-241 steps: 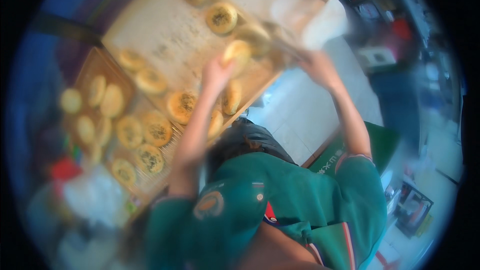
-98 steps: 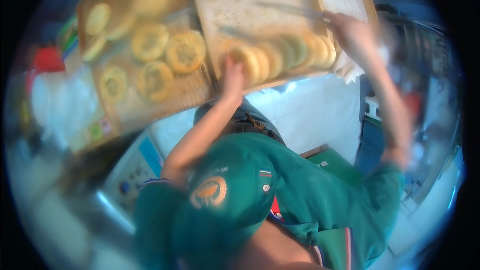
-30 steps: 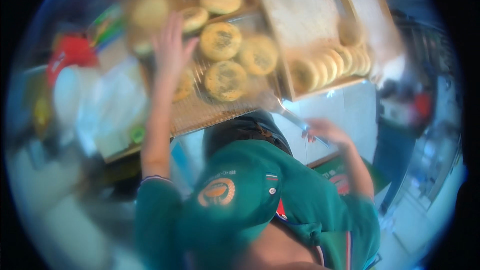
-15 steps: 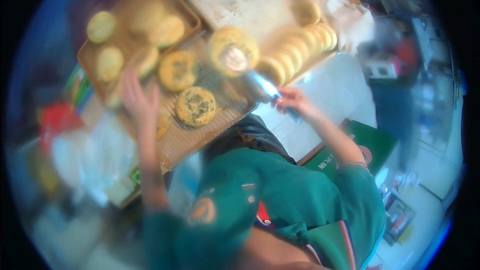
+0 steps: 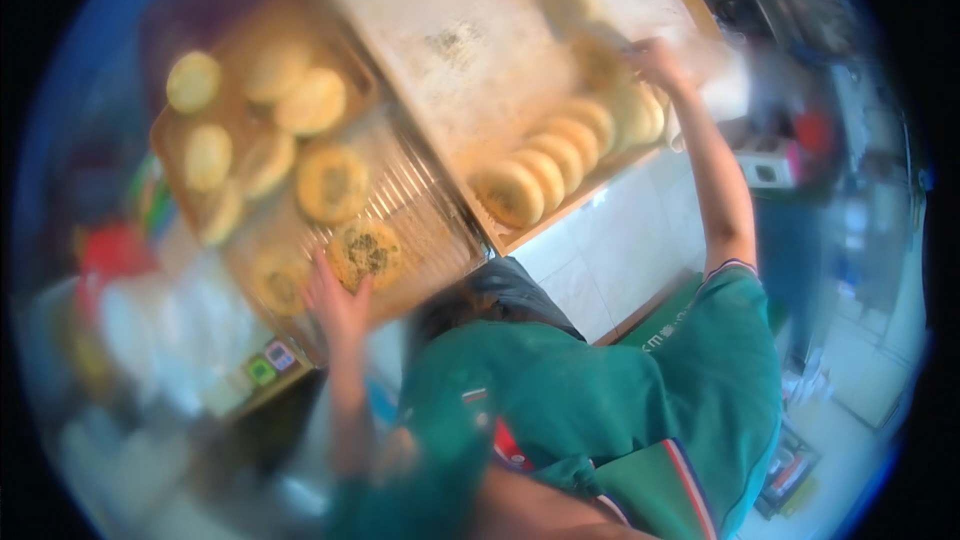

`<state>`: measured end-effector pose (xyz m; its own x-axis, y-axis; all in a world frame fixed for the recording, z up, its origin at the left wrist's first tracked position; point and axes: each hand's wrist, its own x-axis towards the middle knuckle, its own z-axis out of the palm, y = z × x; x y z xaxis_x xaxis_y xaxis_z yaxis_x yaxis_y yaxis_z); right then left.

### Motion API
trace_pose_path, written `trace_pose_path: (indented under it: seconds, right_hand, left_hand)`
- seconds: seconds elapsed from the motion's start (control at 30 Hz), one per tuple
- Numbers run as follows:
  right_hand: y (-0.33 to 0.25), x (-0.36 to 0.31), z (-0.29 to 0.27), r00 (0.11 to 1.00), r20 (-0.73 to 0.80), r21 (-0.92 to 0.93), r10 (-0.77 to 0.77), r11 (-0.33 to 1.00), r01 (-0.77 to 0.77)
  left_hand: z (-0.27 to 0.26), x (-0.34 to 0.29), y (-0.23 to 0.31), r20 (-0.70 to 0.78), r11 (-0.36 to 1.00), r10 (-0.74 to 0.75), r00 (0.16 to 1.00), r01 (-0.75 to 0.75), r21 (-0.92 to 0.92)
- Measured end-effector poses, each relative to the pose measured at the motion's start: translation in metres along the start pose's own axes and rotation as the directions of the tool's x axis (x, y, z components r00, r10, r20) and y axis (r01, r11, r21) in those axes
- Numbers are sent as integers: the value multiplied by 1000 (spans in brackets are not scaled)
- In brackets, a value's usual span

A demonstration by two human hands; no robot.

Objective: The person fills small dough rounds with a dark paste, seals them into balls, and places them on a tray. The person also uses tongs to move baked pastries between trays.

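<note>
A person in a green shirt (image 5: 620, 370) leans over several trays of round, flat breads, both forearms reaching forward. The biggest thing ahead is a pale, wood-edged tray (image 5: 420, 110), its floor marked by a dark scatter of crumbs (image 5: 455, 43). Just beside it on the left lies a ribbed rack (image 5: 430, 230), and past that, farther from the body, a brown tray (image 5: 245, 120) bearing several plain golden breads.

Along the near edge of the pale tray a row of breads (image 5: 560, 155) stands on edge, each leaning against the next. A white cloth (image 5: 722, 80) lies to the right, near the far end of this row.

The right hand (image 5: 657, 62) is at that far end, just beyond the last breads, next to a blurred brown shape; whether it grips anything, one cannot tell. The left hand (image 5: 338, 295) is over the near part of the rack, thumb and fingers spread apart, at the near-left rim of a seeded bread (image 5: 364, 252) that lies flat. Beside those fingers, to the left, lies a blurred bread (image 5: 280, 280); another bread (image 5: 333, 183) lies just beyond the seeded one.
</note>
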<state>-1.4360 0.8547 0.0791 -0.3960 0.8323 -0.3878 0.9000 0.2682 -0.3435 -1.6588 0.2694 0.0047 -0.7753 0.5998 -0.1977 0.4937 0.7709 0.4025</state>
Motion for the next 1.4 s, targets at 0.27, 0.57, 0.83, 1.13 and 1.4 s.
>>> trace_pose_path:
  seconds: [0.27,0.57,0.83,1.13,1.4]
  right_hand:
    - [13,-144,3,960,-51,520,-275,813,261]
    - [-27,-291,134,465,751,630,-468,719,-293]
    - [-40,-249,122,772,515,724,-372,672,-158]
    - [-27,-71,40,955,-221,-179,-199,971,161]
    - [-5,-35,30,947,-238,-252,-217,955,155]
  left_hand:
    - [-1,-1,15,-97,898,-96,991,44,-437]
    - [-10,11,46,299,-108,-178,937,284,-953]
    - [-12,91,42,-366,633,-100,925,-225,-741]
    - [10,130,-12,-392,970,147,908,-210,-124]
    - [30,124,-9,-241,673,-108,965,-107,-732]
